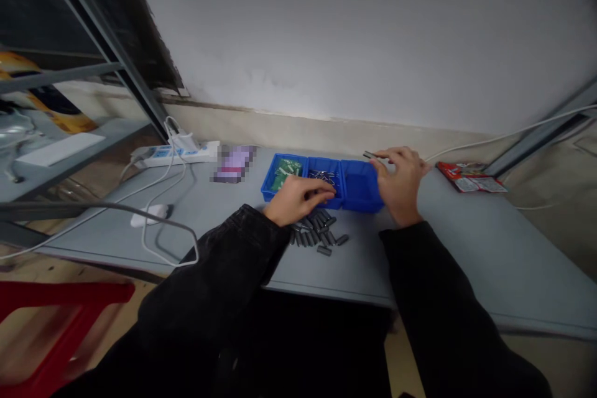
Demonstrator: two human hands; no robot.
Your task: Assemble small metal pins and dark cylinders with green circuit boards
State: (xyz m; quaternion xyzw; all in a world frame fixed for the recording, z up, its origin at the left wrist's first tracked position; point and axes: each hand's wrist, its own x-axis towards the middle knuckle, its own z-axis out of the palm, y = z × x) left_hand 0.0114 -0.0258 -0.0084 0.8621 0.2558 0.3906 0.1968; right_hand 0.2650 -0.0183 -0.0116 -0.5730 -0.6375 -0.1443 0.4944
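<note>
My right hand (402, 181) is raised at the right end of the blue bins, pinching a small dark grey cylinder (370, 155) between thumb and fingers. Below it is the right blue bin (360, 181), whose blue floor shows. My left hand (301, 198) reaches over the front of the middle blue bin (336, 168), its fingers drawn together; whatever they hold is hidden. Small shiny metal pins (321, 175) lie in that bin. The left blue bin (269, 177) holds small pale pieces on green. A pile of dark grey cylinders (321, 230) lies in front of the bins.
On the left of the table (485, 255) are a power strip (205, 152), a blurred purple item (233, 163), white cables and a white plastic piece (149, 216). A red packet (469, 178) lies at the right. A red stool (69, 295) stands at lower left.
</note>
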